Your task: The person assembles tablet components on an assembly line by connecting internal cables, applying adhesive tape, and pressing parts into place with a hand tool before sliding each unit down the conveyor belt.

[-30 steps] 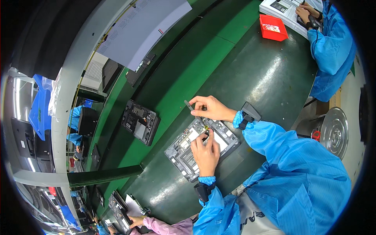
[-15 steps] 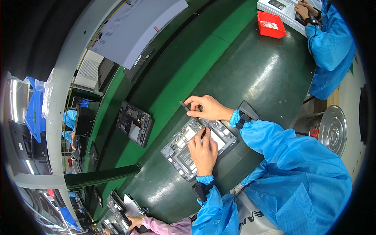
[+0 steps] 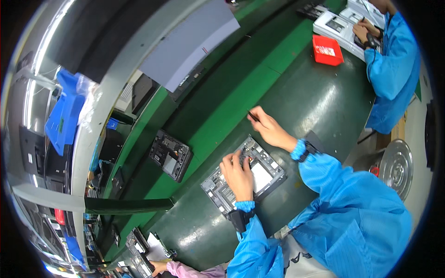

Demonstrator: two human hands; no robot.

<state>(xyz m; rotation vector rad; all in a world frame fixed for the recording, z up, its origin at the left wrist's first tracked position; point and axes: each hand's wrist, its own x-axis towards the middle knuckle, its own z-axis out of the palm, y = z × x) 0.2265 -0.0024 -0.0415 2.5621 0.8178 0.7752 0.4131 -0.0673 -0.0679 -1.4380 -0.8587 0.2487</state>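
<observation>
An opened laptop base (image 3: 265,178) lies in front of me on the dark green table, its circuit boards and a bright white rectangular area exposed. My left hand (image 3: 238,178) rests over its upper middle, fingers bent and apart, the tips on the inner parts. A dark part shows between thumb and forefinger; whether it is held is unclear. Beyond the laptop's far right corner, my right hand (image 3: 273,132) is raised above the table. Its closed fingers pinch a short, thin dark piece (image 3: 252,116), whose kind I cannot make out.
A second opened laptop base (image 3: 170,155) sits on the green strip to the left. At upper right, a red bin (image 3: 327,50) stands beside a co-worker's hands (image 3: 364,32) and white trays (image 3: 334,25). Another person's hand (image 3: 160,267) touches a device at lower left.
My right hand has moved right, away from the laptop, and turned with the dark piece. The left hand stays over the laptop, and the black piece in its fingers no longer stands out. The view has shifted.
</observation>
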